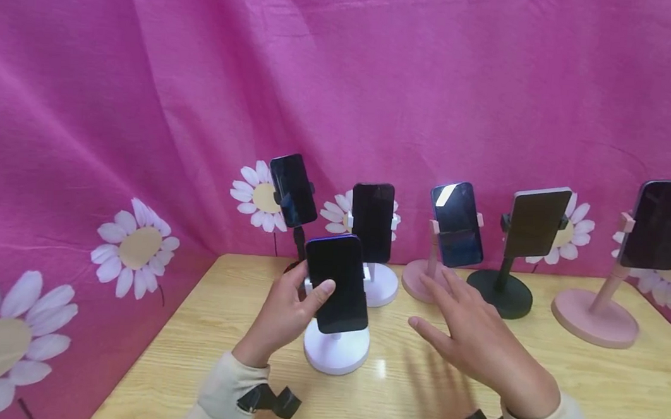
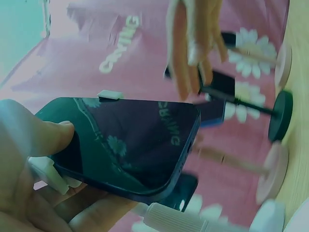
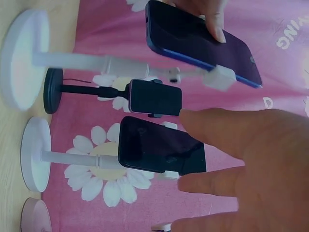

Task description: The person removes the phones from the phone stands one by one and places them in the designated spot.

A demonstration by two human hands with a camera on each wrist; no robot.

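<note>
A dark smartphone (image 1: 337, 285) sits tilted in the white clamp (image 2: 50, 174) of a white phone stand (image 1: 336, 352) near the front of the table. My left hand (image 1: 287, 311) grips the phone at its left side, thumb on the screen and fingers behind it, by the clamp. My right hand (image 1: 471, 330) is held over the table to the right of this stand, fingers spread and holding nothing. In the right wrist view the phone (image 3: 198, 38) shows a blue edge, with the left thumb on its screen.
Behind stand several more stands with phones: a black one (image 1: 293, 191), a white one (image 1: 381, 285), a pink one (image 1: 420, 280), a dark green one (image 1: 502, 294) and a larger pink one (image 1: 594, 318) at right. A pink flowered cloth (image 1: 348, 77) hangs behind the wooden table (image 1: 191, 354).
</note>
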